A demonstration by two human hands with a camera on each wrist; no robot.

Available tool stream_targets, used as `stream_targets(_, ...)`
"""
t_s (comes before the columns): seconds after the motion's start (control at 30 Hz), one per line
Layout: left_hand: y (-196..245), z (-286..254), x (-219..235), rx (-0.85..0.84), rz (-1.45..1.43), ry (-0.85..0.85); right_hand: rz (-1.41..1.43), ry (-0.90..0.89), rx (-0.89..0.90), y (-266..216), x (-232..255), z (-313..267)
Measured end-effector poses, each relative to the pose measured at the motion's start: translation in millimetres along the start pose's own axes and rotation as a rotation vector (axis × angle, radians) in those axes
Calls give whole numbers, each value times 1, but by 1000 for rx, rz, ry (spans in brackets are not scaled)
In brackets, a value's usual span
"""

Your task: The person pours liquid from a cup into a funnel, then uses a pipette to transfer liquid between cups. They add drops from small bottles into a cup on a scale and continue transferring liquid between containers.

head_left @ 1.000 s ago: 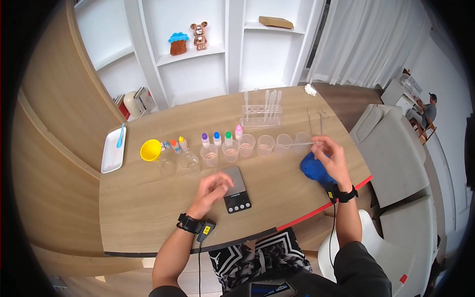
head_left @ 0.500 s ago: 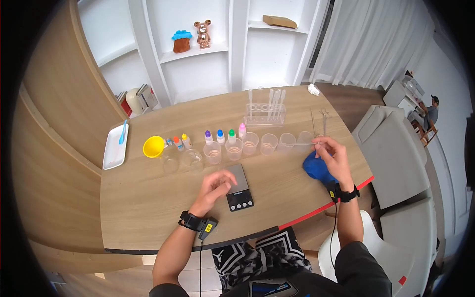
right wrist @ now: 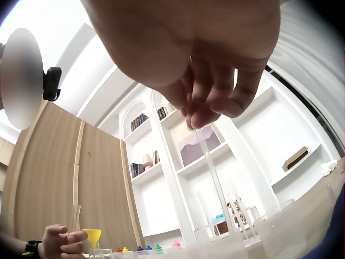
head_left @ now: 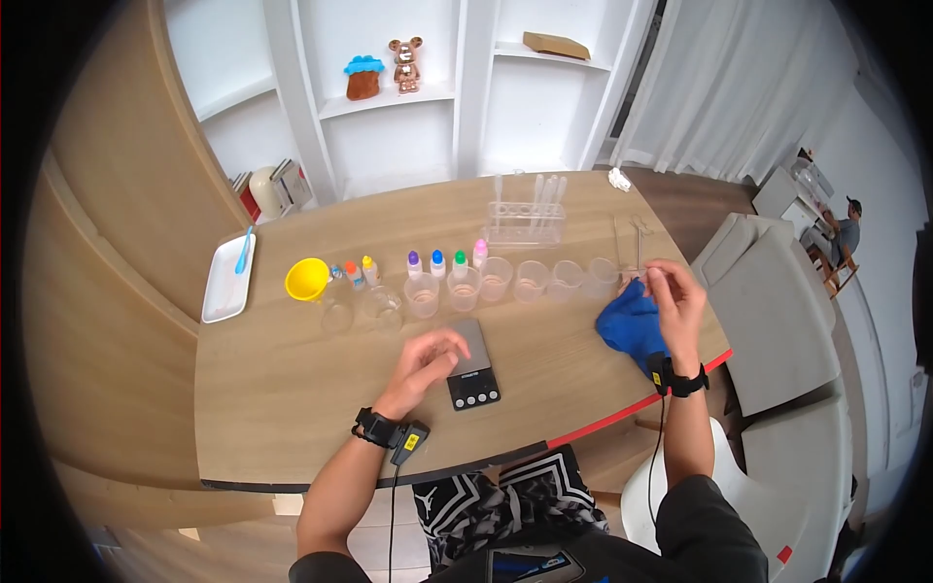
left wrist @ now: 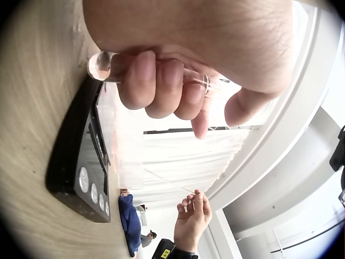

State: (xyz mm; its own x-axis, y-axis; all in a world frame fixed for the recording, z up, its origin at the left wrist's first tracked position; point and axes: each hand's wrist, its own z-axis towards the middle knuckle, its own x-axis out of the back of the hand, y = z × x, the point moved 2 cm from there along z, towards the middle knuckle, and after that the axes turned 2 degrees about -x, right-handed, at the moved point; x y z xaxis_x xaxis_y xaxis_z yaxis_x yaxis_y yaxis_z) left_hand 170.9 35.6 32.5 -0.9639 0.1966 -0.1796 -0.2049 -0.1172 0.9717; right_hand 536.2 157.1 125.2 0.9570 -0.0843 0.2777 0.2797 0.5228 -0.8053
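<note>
My left hand hovers beside the digital scale, fingers curled round a clear test tube. The tube's rounded bottom pokes out past the fingers in the left wrist view. On the right, my right hand is raised over the blue cloth. Its fingertips pinch the end of a thin clear rod, which slants down from them in the right wrist view. A row of clear plastic cups stands left of that hand.
Dropper bottles with coloured caps line up behind the cups. A yellow funnel and a white tray are at the left. At the back stands a clear rack holding tubes. Metal tools lie near the right edge.
My right hand has shifted right, away from the cups, and the rod no longer stretches leftward over them. My left hand stays beside the scale.
</note>
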Motion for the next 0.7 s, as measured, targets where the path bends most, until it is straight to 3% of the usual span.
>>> stream_targets(0.2, 0, 0, 2, -21, -39, -64, 205, 159, 173, -37, 8, -1)
stream_targets(0.37, 4, -1, -4, -32, -23, -150, 403, 7, 260, -75, -12, -18)
stream_targets(0.7, 10, -2, -8, -33, 48, -232, 343, -175, 264, -101, -49, -27)
